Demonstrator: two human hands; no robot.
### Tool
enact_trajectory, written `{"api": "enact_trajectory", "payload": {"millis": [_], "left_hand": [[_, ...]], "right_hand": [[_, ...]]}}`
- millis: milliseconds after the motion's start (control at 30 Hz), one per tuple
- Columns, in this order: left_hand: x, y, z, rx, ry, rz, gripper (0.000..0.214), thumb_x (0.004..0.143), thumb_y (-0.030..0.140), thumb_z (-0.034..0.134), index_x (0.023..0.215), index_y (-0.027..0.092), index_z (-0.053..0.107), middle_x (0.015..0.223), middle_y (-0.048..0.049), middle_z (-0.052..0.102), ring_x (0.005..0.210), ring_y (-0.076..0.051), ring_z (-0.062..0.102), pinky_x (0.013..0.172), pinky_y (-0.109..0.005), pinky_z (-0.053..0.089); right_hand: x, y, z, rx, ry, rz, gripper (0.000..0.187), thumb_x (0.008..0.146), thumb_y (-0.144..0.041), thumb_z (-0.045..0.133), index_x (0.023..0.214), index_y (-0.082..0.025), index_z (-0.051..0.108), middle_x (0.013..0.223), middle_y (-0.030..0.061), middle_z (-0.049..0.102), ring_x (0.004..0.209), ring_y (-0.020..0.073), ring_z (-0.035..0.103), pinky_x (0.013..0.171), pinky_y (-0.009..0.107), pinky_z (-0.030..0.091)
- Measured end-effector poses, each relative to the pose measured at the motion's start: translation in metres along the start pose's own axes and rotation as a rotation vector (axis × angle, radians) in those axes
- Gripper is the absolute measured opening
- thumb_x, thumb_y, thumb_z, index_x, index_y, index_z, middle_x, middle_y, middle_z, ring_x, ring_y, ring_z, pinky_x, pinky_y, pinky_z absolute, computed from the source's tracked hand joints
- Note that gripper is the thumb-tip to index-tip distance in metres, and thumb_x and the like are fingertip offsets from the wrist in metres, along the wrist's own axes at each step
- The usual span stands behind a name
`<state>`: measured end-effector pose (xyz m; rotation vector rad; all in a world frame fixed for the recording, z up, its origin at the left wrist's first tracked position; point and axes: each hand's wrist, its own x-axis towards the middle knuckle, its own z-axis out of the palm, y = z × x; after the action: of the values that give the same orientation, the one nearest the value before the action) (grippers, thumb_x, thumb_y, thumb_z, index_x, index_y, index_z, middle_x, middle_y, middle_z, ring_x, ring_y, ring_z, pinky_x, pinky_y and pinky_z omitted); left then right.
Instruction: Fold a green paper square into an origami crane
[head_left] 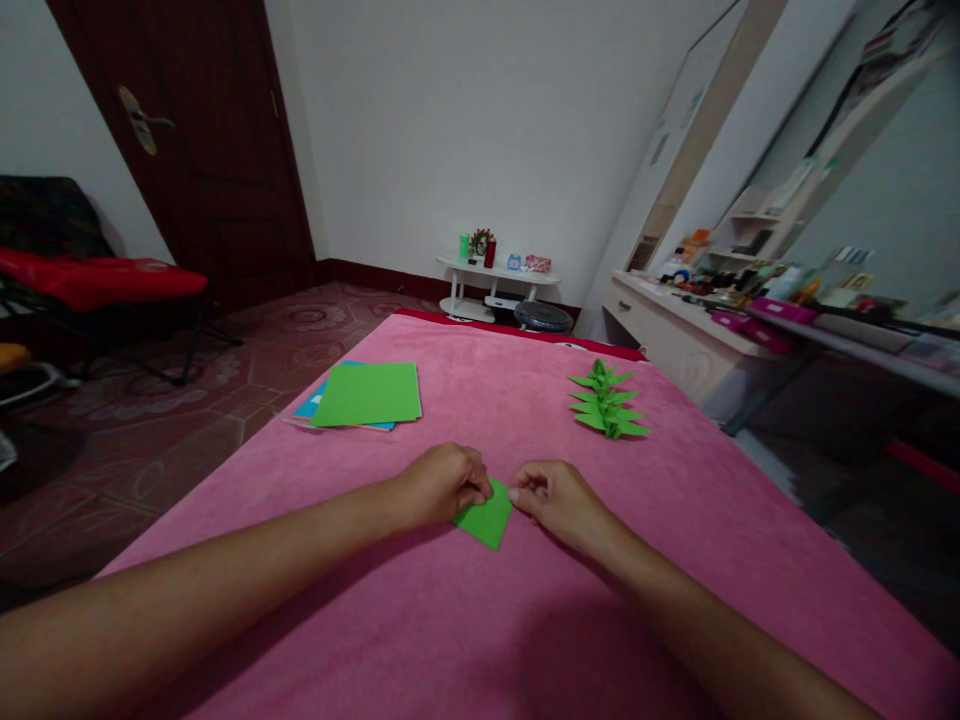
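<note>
Head camera, and we're looking forward and down: what do we have in the middle?

"Right between our two hands, a small green piece of paper with pointed corners point(491, 522)! It lies on the pink plush cloth point(390, 640), one corner aimed straight back at us."

"And our left hand point(439, 488)?"

"Fingers bunched over the paper's upper left part, touching it and hiding that side from us. Pressing or pinching, we cannot tell."

"Across to our right hand point(561, 503), then!"

"Thumb and forefinger drawn together, closed on the right corner. Our hands are apart, with a narrow stretch of green showing between them, and the near half of the paper lies uncovered."

"Now further up the cloth, what are we seeing?"

"Beyond our left hand, near the cloth's left edge, a flat stack of paper sheets point(367, 393), bright green on top, with blue paper point(305, 409) poking out at the left. That one is well apart from our fingers."

"And the other side?"

"Beyond our right hand, spiky green folded-paper shapes point(604, 408), set in a row leading away from us, also well apart from our fingers!"
</note>
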<state>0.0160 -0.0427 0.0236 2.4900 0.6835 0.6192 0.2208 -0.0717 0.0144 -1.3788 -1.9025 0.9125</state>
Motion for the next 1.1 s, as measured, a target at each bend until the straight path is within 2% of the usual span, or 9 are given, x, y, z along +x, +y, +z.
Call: {"api": "enact_trajectory", "payload": {"millis": [100,200,300,433,567,767,933,1100], "left_hand": [[-0.015,0.005,0.004,0.025,0.040,-0.025,0.019,0.082,0.018,0.053,0.088,0.019,0.071,0.078,-0.0061,0.062,0.075,-0.016,0.055,0.066,-0.025,0.039],[-0.023,0.011,0.005,0.079,0.050,-0.043,0.026,0.082,0.032,0.057,0.102,0.019,0.068,0.088,-0.0075,0.061,0.083,-0.018,0.054,0.073,-0.028,0.041],[-0.027,0.017,0.000,0.116,0.001,-0.023,0.043,0.074,0.047,0.064,0.105,0.017,0.066,0.092,-0.0091,0.060,0.086,-0.021,0.054,0.074,-0.029,0.041],[-0.032,0.025,-0.010,0.087,-0.076,0.037,0.047,0.069,0.053,0.065,0.100,0.018,0.066,0.094,-0.0097,0.061,0.086,-0.023,0.056,0.075,-0.030,0.041],[-0.041,0.029,-0.012,0.030,-0.044,0.048,0.045,0.069,0.052,0.065,0.100,0.020,0.064,0.093,-0.0093,0.064,0.089,-0.025,0.058,0.082,-0.033,0.040],[-0.052,0.026,-0.006,-0.043,0.038,0.006,0.026,0.075,0.042,0.063,0.091,0.021,0.065,0.099,-0.0088,0.067,0.095,-0.024,0.060,0.090,-0.036,0.039],[-0.060,0.019,-0.004,0.043,0.034,0.077,0.021,0.083,0.030,0.056,0.099,0.022,0.067,0.109,-0.0100,0.067,0.104,-0.023,0.060,0.095,-0.038,0.041],[-0.063,0.011,-0.002,0.151,0.029,0.158,0.034,0.079,0.042,0.062,0.104,0.019,0.065,0.112,-0.0105,0.066,0.105,-0.024,0.060,0.090,-0.037,0.048]], "right_hand": [[-0.001,0.001,-0.009,-0.117,0.060,-0.185,0.033,0.063,-0.002,0.054,0.086,-0.020,0.070,0.084,0.0037,0.065,0.074,0.0149,0.057,0.065,0.025,0.044],[-0.003,0.000,-0.012,-0.136,-0.010,-0.233,0.046,0.061,0.001,0.052,0.097,-0.022,0.069,0.090,0.0038,0.065,0.080,0.0160,0.056,0.071,0.027,0.044],[-0.008,-0.001,-0.009,-0.070,-0.054,-0.206,0.040,0.064,-0.001,0.052,0.095,-0.021,0.068,0.084,0.0028,0.064,0.074,0.0149,0.055,0.067,0.025,0.044],[-0.022,-0.006,-0.002,0.030,-0.131,-0.117,0.032,0.066,-0.004,0.052,0.090,-0.020,0.066,0.074,0.0001,0.062,0.062,0.0124,0.053,0.057,0.023,0.041],[-0.031,-0.010,0.001,0.001,-0.139,-0.110,0.028,0.065,-0.007,0.060,0.088,-0.022,0.065,0.075,0.0000,0.061,0.063,0.0129,0.052,0.056,0.023,0.041],[-0.029,-0.009,0.005,-0.095,-0.140,-0.161,0.020,0.067,-0.016,0.070,0.084,-0.025,0.071,0.077,0.0003,0.058,0.065,0.0136,0.054,0.058,0.024,0.041],[-0.032,-0.003,0.010,-0.110,-0.105,-0.147,0.021,0.069,-0.016,0.070,0.087,-0.026,0.072,0.079,-0.0003,0.059,0.068,0.0133,0.056,0.061,0.024,0.041],[-0.033,-0.003,0.011,-0.125,-0.094,-0.147,0.020,0.069,-0.016,0.069,0.088,-0.025,0.071,0.079,-0.0011,0.059,0.068,0.0117,0.055,0.061,0.022,0.041]]}}
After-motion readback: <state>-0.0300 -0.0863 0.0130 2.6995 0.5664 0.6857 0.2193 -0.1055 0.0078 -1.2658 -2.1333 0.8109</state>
